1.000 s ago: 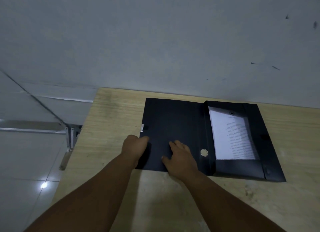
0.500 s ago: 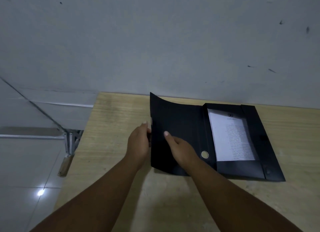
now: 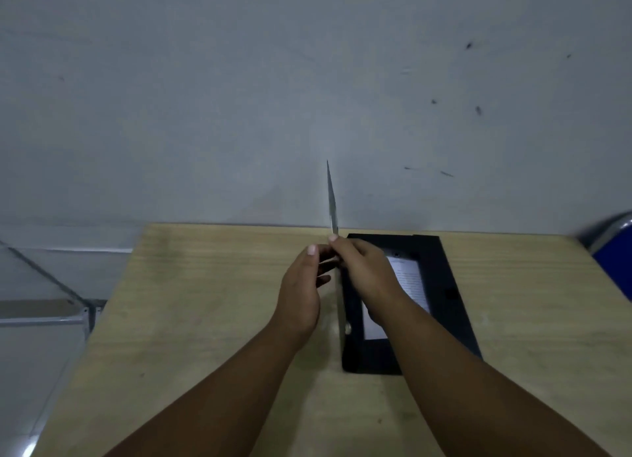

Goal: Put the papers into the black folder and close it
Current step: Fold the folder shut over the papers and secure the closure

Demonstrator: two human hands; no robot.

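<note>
Folder (image 3: 441,285) lies on the bench (image 3: 205,320), towards its far edge and right of the middle, its black tray open upward with the papers (image 3: 410,282) lying inside. The cover (image 3: 331,200) stands upright along the tray's left edge, seen edge-on as a thin sliver rising above the bench's far edge against the wall (image 3: 307,80).

Both hands meet at the cover. The left hand (image 3: 301,296) is on its left side with fingers curled toward it and thumb raised; whether that grip closes on the cover I cannot tell. The right hand (image 3: 362,272) reaches over the tray, its grip narrow and pinching the cover near the top of the tray, the forearm crossing above the papers and hiding their lower left part.

Left of the cover the bench is bare wood out to its left edge, beyond which the floor (image 3: 34,371) and a metal bar (image 3: 37,320) show. Right of the tray there is bare wood too, then a blue chair (image 3: 615,261) at the bench's right corner.
</note>
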